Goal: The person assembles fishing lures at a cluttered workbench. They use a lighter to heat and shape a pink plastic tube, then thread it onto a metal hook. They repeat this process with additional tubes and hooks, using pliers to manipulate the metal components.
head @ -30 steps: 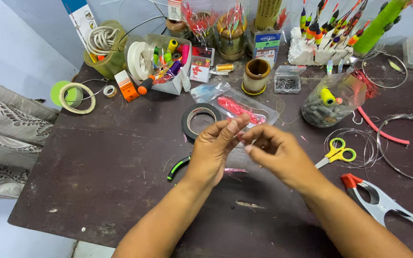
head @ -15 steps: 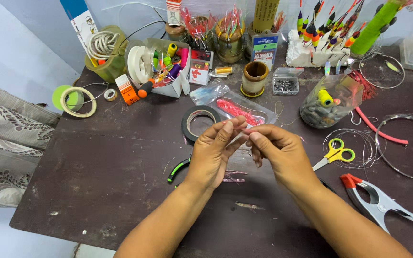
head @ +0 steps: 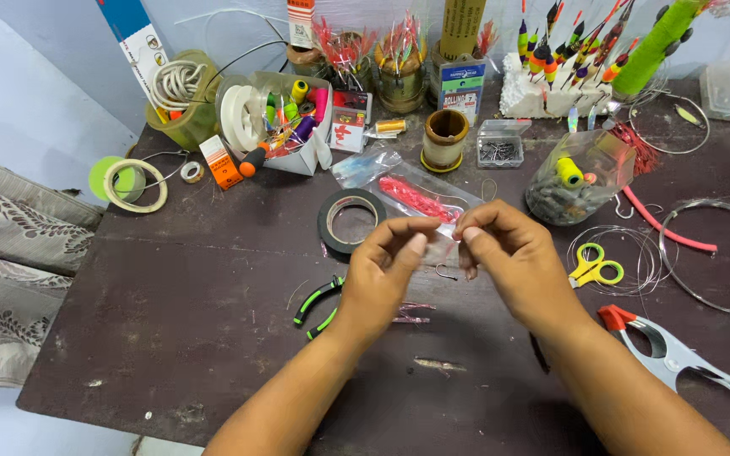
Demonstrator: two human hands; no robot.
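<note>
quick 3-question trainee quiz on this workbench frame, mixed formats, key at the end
1. True or false: the left hand and right hand are raised close together over the table.
2. What lies just right of the right hand? A) yellow-green scissors B) a hammer C) a cup
3. Fill in: the black tape roll lies just beyond the ___ hand.

Key:
1. True; fingertips pinched, nearly meeting. Whatever they pinch is too fine to make out.
2. A, the scissors on coiled wire.
3. left
</note>
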